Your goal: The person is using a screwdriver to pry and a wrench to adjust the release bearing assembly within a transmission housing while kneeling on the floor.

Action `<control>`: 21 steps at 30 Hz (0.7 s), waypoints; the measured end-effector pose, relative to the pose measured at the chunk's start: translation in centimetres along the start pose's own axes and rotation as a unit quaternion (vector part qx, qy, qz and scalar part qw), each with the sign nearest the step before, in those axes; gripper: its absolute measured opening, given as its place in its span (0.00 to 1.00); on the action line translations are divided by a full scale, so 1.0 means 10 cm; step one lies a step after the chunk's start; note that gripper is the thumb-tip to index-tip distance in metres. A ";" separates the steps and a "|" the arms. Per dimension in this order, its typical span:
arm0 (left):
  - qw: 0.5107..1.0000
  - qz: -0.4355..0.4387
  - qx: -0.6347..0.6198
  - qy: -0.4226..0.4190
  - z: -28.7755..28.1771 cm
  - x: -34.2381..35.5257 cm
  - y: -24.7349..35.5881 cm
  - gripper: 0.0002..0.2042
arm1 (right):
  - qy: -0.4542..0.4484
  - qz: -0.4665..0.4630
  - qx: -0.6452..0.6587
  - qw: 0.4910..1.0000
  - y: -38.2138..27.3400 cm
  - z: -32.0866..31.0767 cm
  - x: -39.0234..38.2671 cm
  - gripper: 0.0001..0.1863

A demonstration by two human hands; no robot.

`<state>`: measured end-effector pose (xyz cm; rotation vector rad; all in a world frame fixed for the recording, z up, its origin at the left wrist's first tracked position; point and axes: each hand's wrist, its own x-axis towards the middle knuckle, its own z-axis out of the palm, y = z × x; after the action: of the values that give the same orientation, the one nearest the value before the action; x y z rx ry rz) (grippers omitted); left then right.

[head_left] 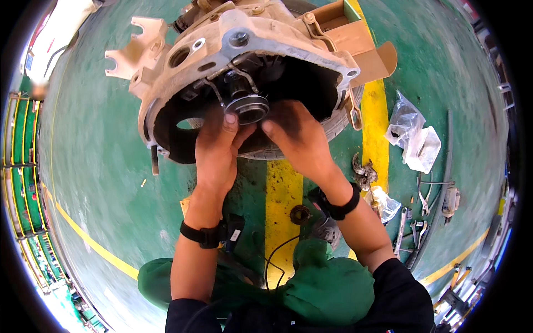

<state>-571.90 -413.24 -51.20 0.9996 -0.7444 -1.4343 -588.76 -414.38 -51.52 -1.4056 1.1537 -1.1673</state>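
Note:
A transmission's bell housing [233, 25], tan with a bare grey metal rim, stands with its open mouth toward me. Inside it, a round clutch release bearing [247, 109] sits on the central shaft sleeve, beside the metal release fork [242, 75]. My left hand [215, 141] grips the bearing from the left, thumb at its front edge and fingers curled under it. On the opposite side my right hand [300, 139] closes about the bearing, thumb by its lower right edge; its other fingers are partly lost in the dark housing. Both hands are smudged with black grime.
A tyre [335, 126] lies under the housing. Behind it at right is an opened cardboard box [366, 44]. Plastic bags [413, 133], a dirty rag [364, 172], wrenches [400, 230] and a long bar [444, 183] lie on the green floor at right.

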 end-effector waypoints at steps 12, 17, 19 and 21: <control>0.997 0.014 0.035 0.064 0.07 -0.05 0.11 0.20 | 0.012 -0.026 0.012 1.000 0.07 0.09 0.21 0.17; 0.998 0.003 0.038 0.057 0.04 -0.05 0.11 0.19 | 0.011 -0.003 0.066 0.998 0.07 0.11 0.22 0.18; 0.998 -0.005 0.034 0.048 0.04 -0.04 0.11 0.19 | 0.007 0.008 0.100 0.995 0.07 0.10 0.22 0.19; 0.999 -0.008 0.027 0.040 0.03 -0.04 0.13 0.18 | -0.002 0.015 0.115 0.993 0.07 0.11 0.23 0.20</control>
<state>-571.59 -412.99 -49.91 1.1004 -0.7207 -1.3845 -587.52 -416.61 -52.09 -1.2101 0.9997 -1.2337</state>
